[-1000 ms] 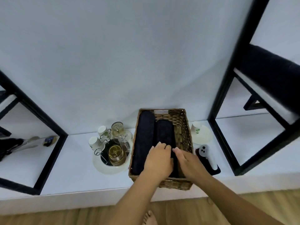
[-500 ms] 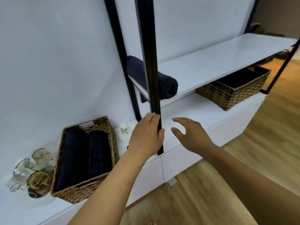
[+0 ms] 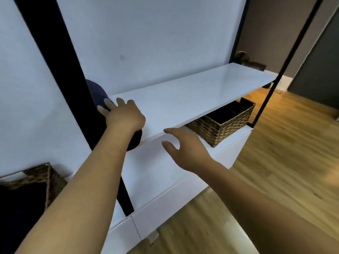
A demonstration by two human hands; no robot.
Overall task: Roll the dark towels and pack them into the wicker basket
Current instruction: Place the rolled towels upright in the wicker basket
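Observation:
A rolled dark towel [image 3: 97, 94] lies on the left end of the white upper shelf [image 3: 192, 94], partly hidden behind a black frame post [image 3: 60, 79]. My left hand [image 3: 122, 114] rests on top of this towel with fingers spread over it. My right hand [image 3: 185, 149] hovers open just below the shelf's front edge, holding nothing. The wicker basket [image 3: 45, 175] with dark towels inside shows only as a corner at the lower left.
A second wicker basket [image 3: 225, 125] with dark contents stands on the white lower cabinet top [image 3: 165, 162] under the shelf at the right. Thin black frame rods [image 3: 286, 57] rise at the right. Wooden floor [image 3: 275, 162] lies to the right and below.
My view has swung right and up from the basket to the shelf. Both hands left the packed basket; my left hand reached forward onto the rolled towel, my right hand rose toward the shelf edge.

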